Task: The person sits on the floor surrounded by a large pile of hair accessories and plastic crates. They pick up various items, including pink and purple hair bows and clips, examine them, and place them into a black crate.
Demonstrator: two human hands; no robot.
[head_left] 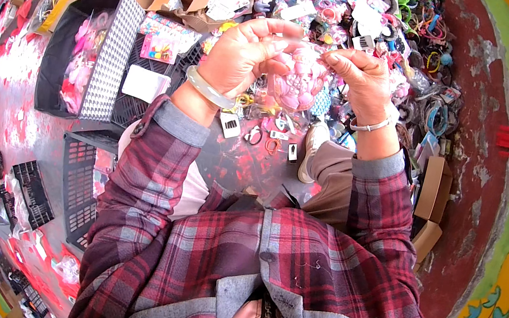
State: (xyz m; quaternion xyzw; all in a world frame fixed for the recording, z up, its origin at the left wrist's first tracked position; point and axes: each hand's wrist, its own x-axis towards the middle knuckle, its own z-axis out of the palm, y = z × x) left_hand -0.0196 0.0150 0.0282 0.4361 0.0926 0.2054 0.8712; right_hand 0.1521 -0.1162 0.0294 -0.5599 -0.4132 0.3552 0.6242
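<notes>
While left hand (237, 55) and right hand (368, 80) hold pink-filled clear bag (297, 86) up between fingers, step in hand looks like working bag's top edge. Right thumb and forefinger pinch upper right corner; left thumb and fingers grip left side. Mixed heap (332, 14) beyond fingers, white card (230, 125) below. Next move likely calls for steady pinch, bag level.

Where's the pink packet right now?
In the head view, the pink packet is at upper centre, held up between the left hand and the right hand, well right of the checked bin.
</notes>
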